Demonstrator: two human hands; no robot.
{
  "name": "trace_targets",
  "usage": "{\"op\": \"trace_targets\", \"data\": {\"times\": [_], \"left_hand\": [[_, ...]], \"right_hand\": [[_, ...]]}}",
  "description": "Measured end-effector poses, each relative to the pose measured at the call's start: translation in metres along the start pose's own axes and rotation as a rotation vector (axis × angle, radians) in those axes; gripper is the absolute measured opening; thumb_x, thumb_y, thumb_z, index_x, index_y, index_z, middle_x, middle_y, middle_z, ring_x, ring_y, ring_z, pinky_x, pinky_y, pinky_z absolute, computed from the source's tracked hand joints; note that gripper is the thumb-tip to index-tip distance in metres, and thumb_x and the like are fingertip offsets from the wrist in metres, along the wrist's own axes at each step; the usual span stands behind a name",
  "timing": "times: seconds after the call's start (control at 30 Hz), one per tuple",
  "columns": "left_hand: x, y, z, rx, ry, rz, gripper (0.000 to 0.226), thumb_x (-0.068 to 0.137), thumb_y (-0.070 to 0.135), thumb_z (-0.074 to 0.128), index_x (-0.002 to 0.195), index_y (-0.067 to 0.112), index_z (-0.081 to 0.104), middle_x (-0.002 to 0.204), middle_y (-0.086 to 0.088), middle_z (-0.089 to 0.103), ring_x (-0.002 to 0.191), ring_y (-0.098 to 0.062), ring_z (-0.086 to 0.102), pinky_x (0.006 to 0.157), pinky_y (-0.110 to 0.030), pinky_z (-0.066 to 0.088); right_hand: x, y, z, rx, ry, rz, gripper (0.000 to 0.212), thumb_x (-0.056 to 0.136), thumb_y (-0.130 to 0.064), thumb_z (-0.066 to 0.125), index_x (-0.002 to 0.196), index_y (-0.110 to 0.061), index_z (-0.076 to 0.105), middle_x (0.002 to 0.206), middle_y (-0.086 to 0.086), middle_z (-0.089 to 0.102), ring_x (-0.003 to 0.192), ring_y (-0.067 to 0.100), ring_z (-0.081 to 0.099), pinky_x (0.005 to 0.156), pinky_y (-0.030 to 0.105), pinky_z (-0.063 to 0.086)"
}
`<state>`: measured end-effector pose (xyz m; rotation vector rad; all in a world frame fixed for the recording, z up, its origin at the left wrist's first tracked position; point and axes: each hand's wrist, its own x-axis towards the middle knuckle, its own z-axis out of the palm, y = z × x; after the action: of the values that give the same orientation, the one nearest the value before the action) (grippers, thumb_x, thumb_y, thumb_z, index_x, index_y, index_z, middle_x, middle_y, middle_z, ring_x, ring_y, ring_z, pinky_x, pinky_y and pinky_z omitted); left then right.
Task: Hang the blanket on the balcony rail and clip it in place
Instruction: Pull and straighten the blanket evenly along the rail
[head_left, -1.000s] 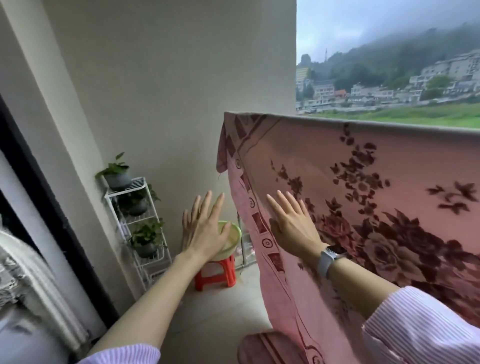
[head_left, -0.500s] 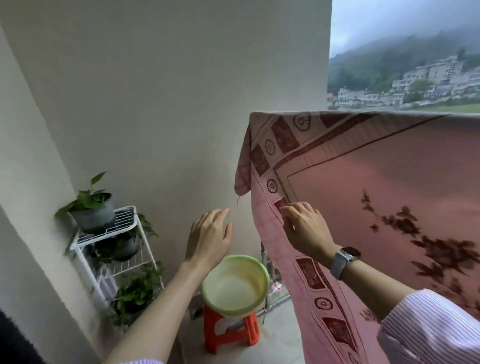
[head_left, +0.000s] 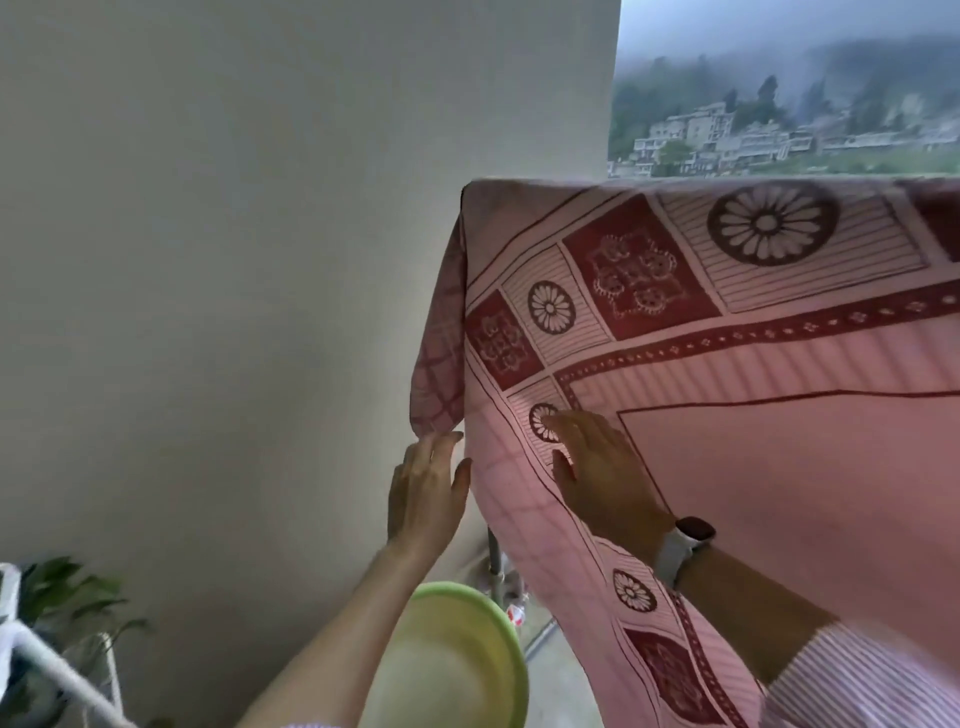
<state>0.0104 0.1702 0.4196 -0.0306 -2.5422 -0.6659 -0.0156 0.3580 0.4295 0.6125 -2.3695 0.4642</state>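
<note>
A pink blanket (head_left: 753, 452) with dark red borders and flower medallions hangs over the balcony rail, which it hides along its top fold. My right hand (head_left: 597, 467), with a watch on its wrist, lies flat on the blanket's front near its left edge, fingers straight. My left hand (head_left: 426, 488) is raised just left of that hanging edge, fingers extended, its thumb at or near the cloth. A loose corner of the blanket droops right above the left fingertips. No clip is in view.
A plain wall (head_left: 234, 260) stands close on the left. Below my arms sits a green basin (head_left: 457, 660). A white wire rack (head_left: 47, 665) with potted plants is at the lower left. A metal railing post (head_left: 494, 566) shows under the blanket's edge.
The view has moved closer to the blanket's left corner and upward. My right hand went from curled fingers at the blanket edge to lying flat on it. My left hand rose toward the hanging edge.
</note>
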Motion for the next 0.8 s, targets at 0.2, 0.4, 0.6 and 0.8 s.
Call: {"op": "trace_targets", "data": {"times": [0.2, 0.4, 0.6, 0.8], "left_hand": [[0.112, -0.044, 0.082, -0.159, -0.024, -0.021, 0.05, 0.09, 0.045, 0.037, 0.126, 0.011, 0.047, 0.127, -0.011, 0.056, 0.113, -0.033, 0.053, 0.096, -0.048, 0.045], [0.19, -0.043, 0.118, -0.275, 0.045, -0.107, 0.078, 0.077, 0.069, 0.029, 0.131, 0.014, 0.042, 0.13, -0.01, 0.055, 0.119, -0.032, 0.048, 0.103, -0.05, 0.037], [0.211, -0.061, 0.106, -0.525, 0.029, -0.083, 0.037, 0.083, 0.047, 0.048, 0.087, 0.014, 0.065, 0.083, -0.006, 0.071, 0.075, -0.027, 0.062, 0.075, -0.046, 0.052], [0.222, -0.075, 0.029, -0.524, 0.131, 0.18, 0.013, 0.084, 0.018, 0.063, 0.079, 0.005, 0.064, 0.076, -0.008, 0.065, 0.063, -0.015, 0.05, 0.053, -0.015, 0.032]], "right_hand": [[0.049, 0.022, 0.073, -0.143, -0.006, -0.036, 0.041, 0.079, -0.009, 0.051, 0.12, -0.011, 0.051, 0.126, 0.014, 0.054, 0.12, 0.025, 0.042, 0.102, 0.045, 0.041], [0.083, 0.031, 0.089, -0.331, -0.026, -0.091, 0.052, 0.074, -0.008, 0.062, 0.125, -0.013, 0.049, 0.135, 0.013, 0.049, 0.131, 0.025, 0.031, 0.114, 0.043, 0.019], [0.104, 0.017, 0.083, -0.482, -0.037, -0.089, 0.053, 0.075, -0.011, 0.062, 0.126, -0.013, 0.046, 0.133, 0.012, 0.051, 0.128, 0.025, 0.037, 0.112, 0.044, 0.025], [0.161, -0.025, 0.059, -0.635, -0.032, -0.017, 0.071, 0.073, -0.034, 0.069, 0.131, -0.009, 0.037, 0.117, 0.009, 0.058, 0.097, 0.024, 0.059, 0.074, 0.039, 0.054]]}}
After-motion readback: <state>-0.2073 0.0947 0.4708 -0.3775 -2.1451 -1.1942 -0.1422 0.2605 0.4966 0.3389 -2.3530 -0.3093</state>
